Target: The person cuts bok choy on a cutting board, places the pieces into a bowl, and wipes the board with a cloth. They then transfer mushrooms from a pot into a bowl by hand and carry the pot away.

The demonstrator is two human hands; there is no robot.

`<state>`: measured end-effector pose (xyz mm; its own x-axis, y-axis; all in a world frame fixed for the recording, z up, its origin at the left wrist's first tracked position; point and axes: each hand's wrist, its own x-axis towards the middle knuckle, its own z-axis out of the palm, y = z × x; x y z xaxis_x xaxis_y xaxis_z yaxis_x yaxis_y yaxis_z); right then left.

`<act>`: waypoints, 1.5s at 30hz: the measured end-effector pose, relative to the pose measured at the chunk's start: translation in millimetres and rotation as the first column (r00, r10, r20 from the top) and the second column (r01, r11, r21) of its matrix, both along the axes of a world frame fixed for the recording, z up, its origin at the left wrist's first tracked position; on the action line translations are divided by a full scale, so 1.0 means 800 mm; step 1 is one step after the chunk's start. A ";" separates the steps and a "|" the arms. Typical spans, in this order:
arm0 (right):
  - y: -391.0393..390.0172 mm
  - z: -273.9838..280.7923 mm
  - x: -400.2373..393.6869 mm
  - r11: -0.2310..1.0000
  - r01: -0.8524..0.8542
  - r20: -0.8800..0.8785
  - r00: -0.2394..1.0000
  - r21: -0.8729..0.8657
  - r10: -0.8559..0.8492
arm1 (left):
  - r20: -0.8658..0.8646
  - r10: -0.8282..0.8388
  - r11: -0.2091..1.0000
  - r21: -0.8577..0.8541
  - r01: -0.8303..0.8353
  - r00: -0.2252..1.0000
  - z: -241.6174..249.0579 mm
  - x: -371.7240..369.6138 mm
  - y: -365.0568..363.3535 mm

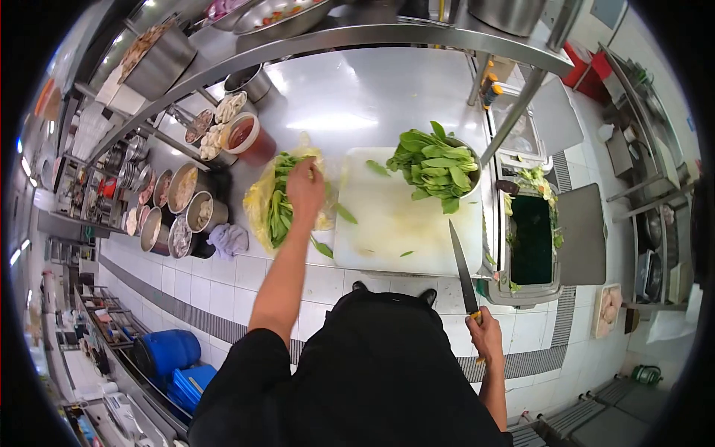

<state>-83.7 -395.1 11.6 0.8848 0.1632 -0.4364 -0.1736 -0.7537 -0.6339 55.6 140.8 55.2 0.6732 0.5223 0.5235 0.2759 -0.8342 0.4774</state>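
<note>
A commercial kitchen — shown by the steel counter [335, 82], cutting board [372, 235], knife [463, 268] and food-filled metal pots [165, 68].

Left hand [306, 191]: fingertips are lost from sight against the leafy greens in the yellow plastic bag [255, 212]; whether they grip a leaf cannot be told.
Knife handle [471, 317]: mostly covered by the right hand [488, 337].
Steel bowl [477, 179]: largely buried under the bunched greens [438, 164], its base out of sight.
Steel pot [506, 15]: cut off by the top edge.
Black shoes [427, 296]: mostly behind the dark clothing [380, 365].
Far-left shelves: small, blurred items.
</note>
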 end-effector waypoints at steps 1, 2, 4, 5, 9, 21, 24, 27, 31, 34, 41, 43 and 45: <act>0.006 0.001 0.000 1.000 -0.010 0.020 1.000 0.003 0.010 | 0.002 0.011 1.000 -0.006 -0.011 1.000 -0.006 -0.009 0.025; 0.014 0.006 0.002 1.000 -0.023 0.021 1.000 -0.005 0.023 | -0.069 -0.001 0.966 0.257 0.019 0.998 -0.011 -0.019 0.044; 0.032 0.019 0.008 0.995 -0.089 0.038 0.995 -0.034 0.090 | -0.142 0.019 0.868 0.493 0.054 0.990 -0.029 -0.040 0.094; 0.039 0.024 0.009 0.993 -0.109 0.032 0.993 -0.046 0.111 | -0.343 -0.036 0.912 0.373 0.171 0.939 -0.044 -0.047 0.124; 0.052 0.028 0.004 0.992 -0.113 0.060 0.991 -0.059 0.116 | -0.516 -0.238 0.908 0.183 0.378 0.823 -0.019 -0.086 0.181; 0.121 0.067 0.009 0.975 -0.181 -0.045 0.983 -0.126 0.176 | -0.371 -0.246 0.924 0.190 0.333 0.895 -0.059 0.015 0.145; 0.124 0.072 0.001 0.977 -0.166 0.014 0.986 -0.131 0.169 | -0.625 -0.147 0.959 0.101 0.266 0.767 -0.058 0.023 0.167; 0.113 0.065 -0.010 0.986 -0.104 -0.040 0.994 -0.134 0.100 | -0.806 -0.206 0.938 0.000 0.347 0.555 -0.018 0.006 0.193; 0.103 0.061 -0.019 0.984 -0.088 -0.106 0.992 -0.152 0.072 | -0.786 -0.142 0.949 0.064 0.308 0.602 -0.018 -0.023 0.218; 0.105 0.063 -0.012 0.982 -0.112 -0.087 0.991 -0.149 0.100 | -0.632 -0.110 0.961 0.131 0.245 0.767 -0.003 -0.024 0.204; 0.121 0.080 0.013 0.982 -0.152 -0.047 0.988 -0.116 0.147 | -0.663 -0.415 0.888 -0.146 0.436 0.623 -0.040 -0.047 0.193; 0.120 0.076 0.016 0.976 -0.175 -0.012 0.984 -0.127 0.175 | -0.612 -0.421 0.865 -0.050 0.499 0.669 -0.027 -0.050 0.197; 0.118 0.077 0.016 0.976 -0.177 -0.025 0.984 -0.124 0.175 | -0.609 -0.382 0.924 -0.263 0.278 0.695 0.013 -0.043 0.207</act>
